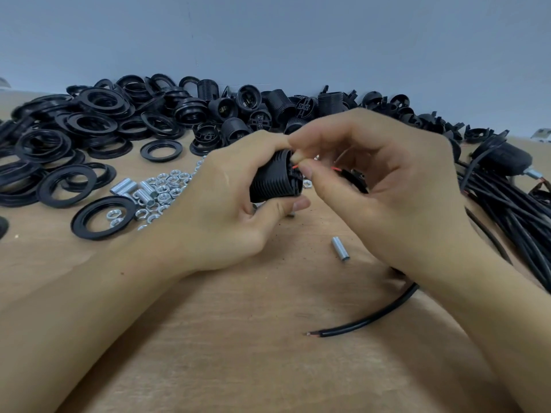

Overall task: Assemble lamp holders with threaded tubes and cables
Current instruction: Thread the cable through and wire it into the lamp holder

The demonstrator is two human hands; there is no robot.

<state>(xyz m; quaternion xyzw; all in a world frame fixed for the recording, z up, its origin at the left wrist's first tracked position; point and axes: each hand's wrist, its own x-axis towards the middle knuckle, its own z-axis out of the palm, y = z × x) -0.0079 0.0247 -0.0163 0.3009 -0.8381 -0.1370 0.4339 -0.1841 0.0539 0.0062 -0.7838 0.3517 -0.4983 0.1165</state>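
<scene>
Above the table's (238,323) middle, left hand (226,210) grips the ribbed, rigid lamp holder (269,180) — right hand (384,186) pinches the thin, floppy red wire (295,166) near its tip.

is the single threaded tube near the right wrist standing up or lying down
Lying down. The threaded tube rests on its side on the table, its full ribbed length showing, apart from both hands.

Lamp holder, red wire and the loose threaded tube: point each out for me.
Lamp holder (269,181): head view, ribbed black side, gripped by the left hand.
Red wire (295,166): head view, short bare stretch at the fingertips.
Threaded tube (340,248): head view, middle of its barrel.
</scene>
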